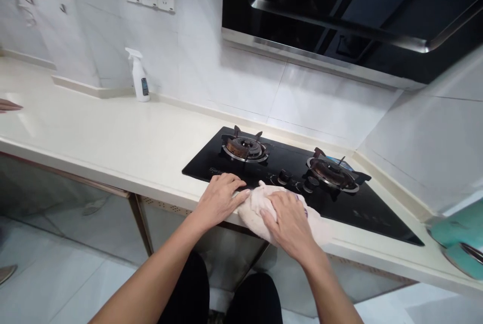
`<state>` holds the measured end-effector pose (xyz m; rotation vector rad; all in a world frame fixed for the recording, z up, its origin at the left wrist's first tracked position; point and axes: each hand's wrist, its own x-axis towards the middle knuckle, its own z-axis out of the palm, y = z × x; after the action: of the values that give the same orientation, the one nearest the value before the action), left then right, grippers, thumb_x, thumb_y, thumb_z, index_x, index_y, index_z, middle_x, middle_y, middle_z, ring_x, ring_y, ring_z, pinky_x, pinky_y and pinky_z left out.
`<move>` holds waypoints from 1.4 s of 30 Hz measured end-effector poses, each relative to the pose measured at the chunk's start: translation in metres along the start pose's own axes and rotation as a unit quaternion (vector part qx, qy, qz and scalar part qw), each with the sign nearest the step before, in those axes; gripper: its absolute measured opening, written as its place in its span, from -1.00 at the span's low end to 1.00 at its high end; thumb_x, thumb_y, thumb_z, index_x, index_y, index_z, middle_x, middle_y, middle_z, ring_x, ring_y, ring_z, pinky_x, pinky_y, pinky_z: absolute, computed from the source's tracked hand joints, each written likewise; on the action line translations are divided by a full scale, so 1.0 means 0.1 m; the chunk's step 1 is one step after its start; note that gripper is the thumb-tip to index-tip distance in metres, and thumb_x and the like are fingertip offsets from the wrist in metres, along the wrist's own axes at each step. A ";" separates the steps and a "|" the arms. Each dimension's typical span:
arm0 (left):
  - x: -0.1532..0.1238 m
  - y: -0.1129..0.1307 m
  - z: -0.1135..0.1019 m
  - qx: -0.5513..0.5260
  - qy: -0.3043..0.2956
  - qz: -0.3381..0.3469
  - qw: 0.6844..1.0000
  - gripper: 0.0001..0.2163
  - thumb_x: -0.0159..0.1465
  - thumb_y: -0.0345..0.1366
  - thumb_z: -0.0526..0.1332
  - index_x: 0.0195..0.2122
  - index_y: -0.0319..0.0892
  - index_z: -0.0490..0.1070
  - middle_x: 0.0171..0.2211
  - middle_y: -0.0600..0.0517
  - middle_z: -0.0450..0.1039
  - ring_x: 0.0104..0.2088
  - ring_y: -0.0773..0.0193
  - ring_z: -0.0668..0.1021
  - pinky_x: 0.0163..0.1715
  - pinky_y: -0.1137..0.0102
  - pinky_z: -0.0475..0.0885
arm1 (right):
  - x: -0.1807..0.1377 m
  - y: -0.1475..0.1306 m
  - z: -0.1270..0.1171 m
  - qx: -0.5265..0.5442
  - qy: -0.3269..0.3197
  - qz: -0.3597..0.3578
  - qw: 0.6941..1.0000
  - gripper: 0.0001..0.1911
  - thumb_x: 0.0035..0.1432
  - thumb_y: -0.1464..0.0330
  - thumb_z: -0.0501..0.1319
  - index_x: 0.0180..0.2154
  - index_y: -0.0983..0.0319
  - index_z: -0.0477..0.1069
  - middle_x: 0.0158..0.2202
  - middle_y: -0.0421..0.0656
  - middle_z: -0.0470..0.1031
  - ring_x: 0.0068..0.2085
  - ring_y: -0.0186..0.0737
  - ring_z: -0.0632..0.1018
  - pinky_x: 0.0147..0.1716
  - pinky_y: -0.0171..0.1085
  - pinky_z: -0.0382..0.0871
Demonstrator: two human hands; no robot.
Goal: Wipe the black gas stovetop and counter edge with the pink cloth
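A pale pink-white cloth (252, 216) lies bunched at the front edge of the gas hob (362, 213), partly hanging over the counter's front. My right hand (289, 218) is on top of it, fingers bent into the fabric. Beside it, my left hand (222, 195) rests on the hob's front left edge with its fingers stretched out, the thumb close to the cloth. Just beyond the cloth are two black control knobs (284, 177). The hob has a left burner (246, 148) and a right burner (332, 172), both with dark pan supports.
A white spray bottle (139, 80) stands by the wall on the pale counter (113, 133). Another person's hand (9, 105) shows at the far left. A black range hood (332, 22) overhangs the hob. A teal object (460, 238) sits at the right end.
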<state>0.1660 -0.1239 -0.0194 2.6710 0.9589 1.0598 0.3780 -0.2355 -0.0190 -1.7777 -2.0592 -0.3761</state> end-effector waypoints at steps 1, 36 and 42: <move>0.00 0.00 0.01 0.000 0.002 0.000 1.000 -0.65 0.49 0.00 0.08 0.03 -0.07 0.53 0.02 -0.04 0.56 0.04 0.12 0.52 0.03 0.18 0.31 | -0.07 0.11 -0.03 0.001 -0.002 0.011 1.000 -0.69 0.43 0.13 0.05 0.00 0.14 0.41 0.03 -0.09 0.48 0.02 0.02 0.41 0.01 -0.03 0.20; 0.01 0.02 0.01 0.012 0.006 0.007 1.000 -0.71 0.46 -0.08 0.16 0.02 -0.12 0.54 0.03 -0.05 0.55 0.07 0.11 0.52 0.06 0.16 0.32 | -0.08 -0.43 0.10 -0.097 0.043 0.055 0.993 -0.58 0.44 0.09 0.06 0.06 0.24 0.44 0.03 0.05 0.50 -0.01 0.15 0.40 0.00 0.11 0.18; 0.01 0.02 0.00 0.013 0.002 0.000 1.000 -0.70 0.47 -0.07 0.15 0.02 -0.11 0.55 0.04 -0.04 0.55 0.07 0.12 0.52 0.06 0.16 0.31 | -0.19 -0.35 0.27 -0.083 0.142 0.015 0.986 -0.62 0.40 0.09 0.16 0.06 0.20 0.43 0.05 0.00 0.53 0.06 0.12 0.41 0.07 0.08 0.15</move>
<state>0.1677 -0.1243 -0.0185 2.6917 0.9798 1.0607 0.3421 -0.2458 -0.0502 -1.7295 -1.8442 -0.7659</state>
